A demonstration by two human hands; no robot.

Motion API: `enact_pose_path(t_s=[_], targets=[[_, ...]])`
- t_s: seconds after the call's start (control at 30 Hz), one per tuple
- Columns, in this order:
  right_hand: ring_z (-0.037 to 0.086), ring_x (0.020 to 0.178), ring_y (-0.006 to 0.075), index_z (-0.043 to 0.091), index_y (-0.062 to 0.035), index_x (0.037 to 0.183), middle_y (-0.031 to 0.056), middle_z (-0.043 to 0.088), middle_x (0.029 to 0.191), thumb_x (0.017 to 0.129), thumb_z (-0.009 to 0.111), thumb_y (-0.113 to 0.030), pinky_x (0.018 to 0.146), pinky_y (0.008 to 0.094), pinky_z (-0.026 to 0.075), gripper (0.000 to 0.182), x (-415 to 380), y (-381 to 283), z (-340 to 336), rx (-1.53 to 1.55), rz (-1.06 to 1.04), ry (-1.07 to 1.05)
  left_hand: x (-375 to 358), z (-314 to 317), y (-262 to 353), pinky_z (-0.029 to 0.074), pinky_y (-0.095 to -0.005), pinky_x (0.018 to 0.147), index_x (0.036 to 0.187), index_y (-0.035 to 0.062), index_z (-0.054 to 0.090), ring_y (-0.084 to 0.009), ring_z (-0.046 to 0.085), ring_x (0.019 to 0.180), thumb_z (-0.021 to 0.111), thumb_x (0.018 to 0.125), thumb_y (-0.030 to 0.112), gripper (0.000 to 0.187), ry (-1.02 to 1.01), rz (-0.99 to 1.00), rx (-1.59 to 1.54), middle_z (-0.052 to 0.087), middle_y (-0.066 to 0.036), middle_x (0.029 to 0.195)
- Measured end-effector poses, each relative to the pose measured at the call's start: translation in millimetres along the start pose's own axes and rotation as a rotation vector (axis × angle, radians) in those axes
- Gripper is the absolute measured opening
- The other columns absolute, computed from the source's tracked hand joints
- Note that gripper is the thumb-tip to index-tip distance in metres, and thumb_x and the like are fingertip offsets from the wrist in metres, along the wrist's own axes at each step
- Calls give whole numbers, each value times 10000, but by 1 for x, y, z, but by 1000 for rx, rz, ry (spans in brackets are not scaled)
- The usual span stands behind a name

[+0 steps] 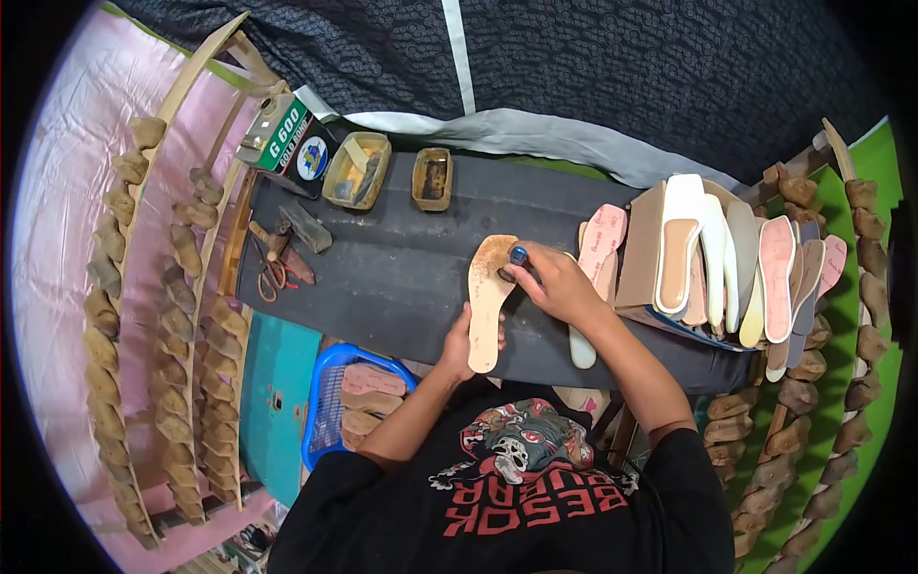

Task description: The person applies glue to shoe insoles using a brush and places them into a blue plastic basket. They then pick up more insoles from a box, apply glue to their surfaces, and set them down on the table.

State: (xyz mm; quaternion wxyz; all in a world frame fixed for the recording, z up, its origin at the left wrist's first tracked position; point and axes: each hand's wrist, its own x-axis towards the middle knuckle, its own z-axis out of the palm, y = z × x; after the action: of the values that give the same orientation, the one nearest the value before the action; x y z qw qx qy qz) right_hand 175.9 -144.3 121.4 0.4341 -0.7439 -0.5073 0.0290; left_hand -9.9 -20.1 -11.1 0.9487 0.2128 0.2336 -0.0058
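A dark workbench is seen. Two glue tins are set along its far edge, scissors near its left edge (beside a hammer), soles stacked at its right end.

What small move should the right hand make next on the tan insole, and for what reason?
Probably draw the brush down the insole toward its heel. The right hand has it at the darkened toe end, while the lower part looks bare. The left hand grips the heel end, so the insole seems steady.
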Motion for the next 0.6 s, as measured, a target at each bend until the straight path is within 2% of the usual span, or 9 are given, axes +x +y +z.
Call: enact_pose_path(t_s=[0.1, 0.23, 0.27, 0.4, 0.57, 0.6], targets=[[698, 870, 423, 607, 32, 1125, 227, 701, 975, 971, 694, -144, 743, 456, 547, 250, 25, 0, 13, 0, 38, 38, 7, -17, 22, 529, -389, 749, 1286, 57, 594, -223, 617, 837, 351, 1093, 569, 599, -97, -50, 14, 649, -96, 1067], [708, 879, 413, 628, 15, 1136, 213, 713, 991, 960, 707, -124, 762, 424, 555, 237, 74, 8, 36, 73, 100, 30, 9, -29, 47, 550, -390, 743, 1229, 12, 607, -229, 636, 797, 365, 1086, 581, 634, -26, -43, -33, 644, -105, 990], [723, 849, 371, 638, -2, 1117, 198, 720, 960, 954, 723, -113, 741, 399, 559, 215, 87, 12, 46, 102, 108, 74, 8, -34, 53, 552, -391, 743, 1231, 13, 605, -228, 638, 799, 367, 1085, 580, 632, -46, -53, -53, 644, -104, 988], [722, 768, 296, 641, 2, 1101, 176, 720, 889, 973, 716, -127, 669, 385, 551, 196, 137, 19, 79, 85, 161, 122, 1, -50, 74, 553, -388, 731, 1228, 24, 597, -225, 642, 804, 368, 1088, 562, 601, -69, -54, -51, 640, -91, 992], [706, 760, 346, 650, -14, 1070, 178, 714, 875, 983, 707, -196, 669, 423, 542, 210, 172, 46, 123, -23, 182, 190, -12, -74, 91, 551, -384, 718, 1231, 70, 602, -216, 647, 825, 374, 1082, 556, 557, -159, -70, -132, 638, -77, 1020], [705, 767, 357, 648, -14, 1060, 181, 714, 876, 983, 707, -210, 668, 431, 540, 219, 176, 47, 128, -72, 198, 177, -13, -81, 95, 530, -388, 726, 1312, 131, 591, -217, 617, 860, 408, 1058, 575, 543, -192, -89, -97, 612, -70, 1059]])
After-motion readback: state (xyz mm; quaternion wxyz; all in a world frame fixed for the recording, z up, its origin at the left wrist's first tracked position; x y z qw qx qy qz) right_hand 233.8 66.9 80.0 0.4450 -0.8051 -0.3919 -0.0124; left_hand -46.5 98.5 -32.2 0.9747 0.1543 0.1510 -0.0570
